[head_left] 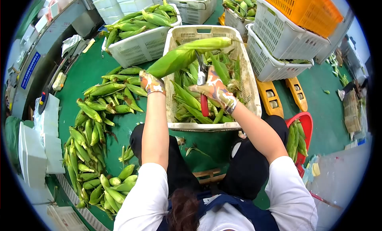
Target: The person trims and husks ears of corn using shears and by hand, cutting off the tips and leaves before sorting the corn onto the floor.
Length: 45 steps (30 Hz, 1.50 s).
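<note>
My left hand (152,83), in a patterned glove, grips the thick end of a long green ear of corn (175,59) still in its husk. The ear slants up to the right over a dirty white crate (170,115). In my right hand (218,91), also gloved, is a pair of pruning shears (204,101) with red on the handle. Their blades reach up to the underside of the ear; whether they cut into it I cannot tell. Loose green husks and leaves (189,97) lie in the crate below.
Many husked ears (89,127) lie piled on the green floor at left. A full white crate (137,46) stands behind them. Stacked crates (278,36) and a yellow pallet jack (269,97) are at right, near a red scoop-like container (307,123) with corn.
</note>
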Tool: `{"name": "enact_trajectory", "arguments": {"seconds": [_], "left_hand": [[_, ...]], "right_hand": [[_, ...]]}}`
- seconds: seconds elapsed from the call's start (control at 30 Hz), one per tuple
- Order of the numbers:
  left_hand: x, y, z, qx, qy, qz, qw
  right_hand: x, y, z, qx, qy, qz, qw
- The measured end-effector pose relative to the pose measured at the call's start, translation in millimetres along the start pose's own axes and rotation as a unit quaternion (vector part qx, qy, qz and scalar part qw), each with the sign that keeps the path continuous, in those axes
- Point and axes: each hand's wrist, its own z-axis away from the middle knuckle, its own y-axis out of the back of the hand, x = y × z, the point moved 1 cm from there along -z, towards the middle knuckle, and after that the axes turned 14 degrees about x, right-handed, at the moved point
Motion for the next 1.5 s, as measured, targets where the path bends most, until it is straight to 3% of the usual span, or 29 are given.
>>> {"name": "enact_trajectory", "arguments": {"seconds": [0.03, 0.23, 0.3, 0.4, 0.47, 0.5, 0.53, 0.57, 0.6, 0.63, 0.67, 0.7, 0.73, 0.77, 0.8, 0.83, 0.9, 0.93, 0.97, 1.03, 1.1, 1.13, 1.17, 1.23, 1.27, 1.3, 1.37, 1.43, 1.5], "left_hand": [[1, -2, -4, 0.013, 0.002, 0.007, 1.0], [21, -30, 36, 0.109, -0.101, -0.004, 0.989], [28, -28, 33, 0.101, -0.102, -0.006, 0.99], [49, -19, 10, 0.097, -0.132, -0.027, 0.986], [66, -27, 25, 0.168, -0.192, -0.063, 0.965], [72, -23, 12, 0.186, -0.252, -0.136, 0.94], [77, -11, -20, 0.195, -0.346, -0.314, 0.862], [82, -1, -54, 0.22, -0.444, -0.548, 0.674], [84, 7, -72, 0.217, -0.488, -0.632, 0.561], [82, 11, -83, 0.206, -0.513, -0.648, 0.523], [80, -7, -40, 0.2, -0.453, -0.436, 0.751], [71, -15, -18, 0.17, -0.397, -0.324, 0.842], [63, -22, 2, 0.151, -0.335, -0.198, 0.908], [53, -36, 25, 0.168, -0.31, -0.124, 0.927], [45, -35, 29, 0.087, -0.291, -0.097, 0.948], [39, -33, 31, 0.006, -0.268, -0.067, 0.961], [40, -44, 48, -0.037, -0.255, -0.032, 0.966], [43, -50, 62, 0.008, -0.243, -0.096, 0.965], [46, -52, 69, 0.053, -0.231, -0.16, 0.958], [48, -45, 52, 0.099, -0.158, -0.131, 0.974], [45, -34, 39, 0.114, -0.134, -0.177, 0.968], [45, -17, 15, 0.03, -0.098, -0.217, 0.971], [48, -17, 15, 0.033, -0.097, -0.212, 0.972], [44, -19, 15, 0.037, 0.149, -0.177, 0.972], [36, -8, -10, -0.001, 0.201, -0.156, 0.967], [36, -9, -2, 0.001, 0.2, -0.151, 0.968], [35, -17, 22, 0.007, 0.155, -0.122, 0.98], [31, -15, 29, 0.014, 0.19, 0.002, 0.982], [27, -3, 31, 0.031, 0.143, 0.033, 0.989]], "right_hand": [[-2, 0, 0, -0.005, -0.022, -0.095, 0.995], [24, -28, -15, 0.034, 0.019, -0.049, 0.998], [15, -22, -13, 0.063, 0.101, 0.167, 0.979], [36, -7, -15, -0.004, 0.149, 0.2, 0.968], [35, 19, -9, -0.107, 0.042, 0.18, 0.977], [46, 30, -3, -0.135, 0.064, 0.187, 0.971], [36, 42, 5, -0.184, 0.085, 0.212, 0.956], [17, 56, 17, -0.234, 0.105, 0.238, 0.937], [-3, 63, 29, -0.157, 0.139, 0.218, 0.953], [-19, 64, 36, -0.079, 0.171, 0.195, 0.963], [-26, 57, 38, -0.001, 0.138, 0.171, 0.976], [-28, 49, 33, 0.101, 0.166, 0.185, 0.963], [-22, 45, 23, 0.088, 0.195, 0.209, 0.954], [-11, 38, 15, 0.077, 0.222, 0.232, 0.944], [8, 23, 9, 0.109, 0.236, 0.231, 0.938], [26, 7, 4, 0.14, 0.249, 0.231, 0.93], [26, 3, 2, 0.047, 0.079, 0.195, 0.976], [31, 2, 4, 0.046, 0.076, 0.194, 0.977], [36, -2, 5, 0.051, 0.137, 0.187, 0.971], [28, 1, 8, 0.037, 0.225, 0.201, 0.953], [29, -3, 13, -0.036, 0.156, 0.184, 0.97], [36, -7, 23, 0.02, 0.226, 0.114, 0.967], [31, -4, 27, 0.035, 0.249, 0.108, 0.962], [10, 9, 33, 0.057, 0.271, 0.025, 0.96], [-11, 22, 35, 0.002, 0.148, -0.028, 0.989], [-20, 29, 34, 0.047, 0.175, -0.095, 0.979], [-7, 25, 27, 0.086, 0.103, -0.224, 0.965], [-8, 13, 26, 0.117, -0.027, -0.441, 0.889], [-11, 11, 18, 0.168, -0.003, -0.423, 0.891]]}}
